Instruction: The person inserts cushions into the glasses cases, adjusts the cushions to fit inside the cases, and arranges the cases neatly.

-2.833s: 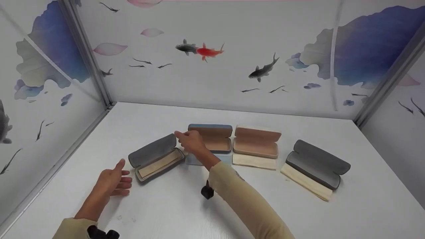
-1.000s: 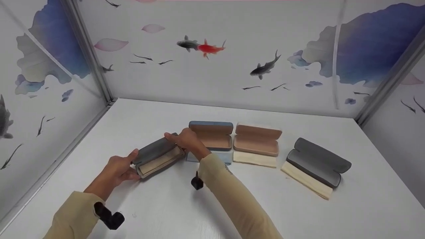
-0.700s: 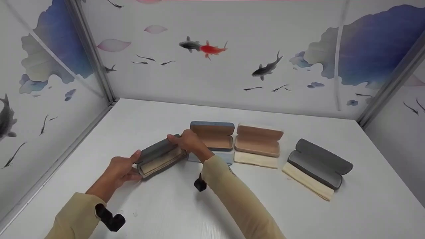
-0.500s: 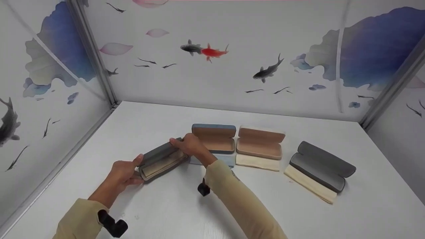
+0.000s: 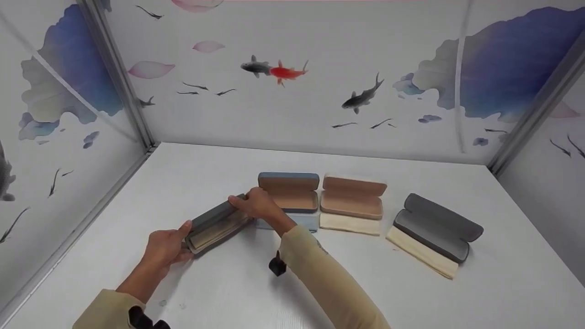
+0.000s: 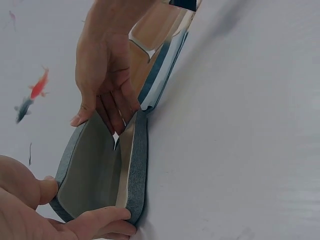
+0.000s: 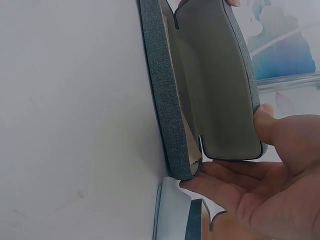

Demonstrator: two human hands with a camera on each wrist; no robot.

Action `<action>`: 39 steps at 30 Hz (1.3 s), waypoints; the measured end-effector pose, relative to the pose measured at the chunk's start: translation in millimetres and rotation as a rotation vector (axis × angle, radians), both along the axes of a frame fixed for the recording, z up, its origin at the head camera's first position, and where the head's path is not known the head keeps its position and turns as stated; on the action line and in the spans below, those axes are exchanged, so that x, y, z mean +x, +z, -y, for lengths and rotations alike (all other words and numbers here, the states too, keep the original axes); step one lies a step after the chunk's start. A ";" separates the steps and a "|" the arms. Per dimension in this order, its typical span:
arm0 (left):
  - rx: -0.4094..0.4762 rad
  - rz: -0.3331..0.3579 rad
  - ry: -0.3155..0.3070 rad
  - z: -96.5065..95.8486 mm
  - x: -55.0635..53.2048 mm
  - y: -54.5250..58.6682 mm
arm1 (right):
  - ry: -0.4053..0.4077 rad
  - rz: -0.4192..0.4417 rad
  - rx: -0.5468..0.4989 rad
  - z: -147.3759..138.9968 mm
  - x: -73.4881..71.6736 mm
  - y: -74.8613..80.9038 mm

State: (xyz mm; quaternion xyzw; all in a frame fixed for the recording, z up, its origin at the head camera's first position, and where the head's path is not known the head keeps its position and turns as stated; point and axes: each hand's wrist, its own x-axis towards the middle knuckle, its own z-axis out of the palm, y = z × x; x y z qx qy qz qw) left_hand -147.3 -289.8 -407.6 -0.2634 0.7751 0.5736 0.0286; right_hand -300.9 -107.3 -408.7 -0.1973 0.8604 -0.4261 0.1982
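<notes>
At the left of the head view I see a beige sleeve running up to the left hand, which grips the near end of a dark grey glasses case, thumb on the lid's edge and fingers on the base. That case sits left of centre, slanting up to the right, its lid raised partway over a pale folded cloth inside. I can't quite tell whether its underside rests on the table.

At the case's upper-right end, the right hand pinches it: the right wrist view shows me the thumb on the lid's rim and the fingers at the end of the base.

Just right of that hand, at the centre, stands a blue case, open, with a blue cloth in front, partly covered by the right wrist. Next along is a pink-lined case, also open, with a cream cloth below it. At the right of the frame, well apart from those 2, a second grey case lies open at a slant, a yellowish cloth along its lower edge. Behind everything, the back wall carries printed fish.
</notes>
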 end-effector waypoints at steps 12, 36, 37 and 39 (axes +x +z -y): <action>-0.021 -0.018 0.006 -1.7 4.4 -10.7 | 0.044 -0.031 -0.011 -7.4 -1.5 -9.2; -0.075 -0.058 0.110 -13.0 6.0 -18.3 | 0.097 -0.070 -0.084 -23.1 -16.8 -26.9; -0.080 -0.060 0.115 -13.1 6.3 -19.1 | 0.101 -0.072 -0.091 -23.3 -16.9 -27.7; -0.081 -0.067 0.128 -13.2 6.9 -20.5 | 0.108 -0.084 -0.100 -23.7 -17.0 -29.3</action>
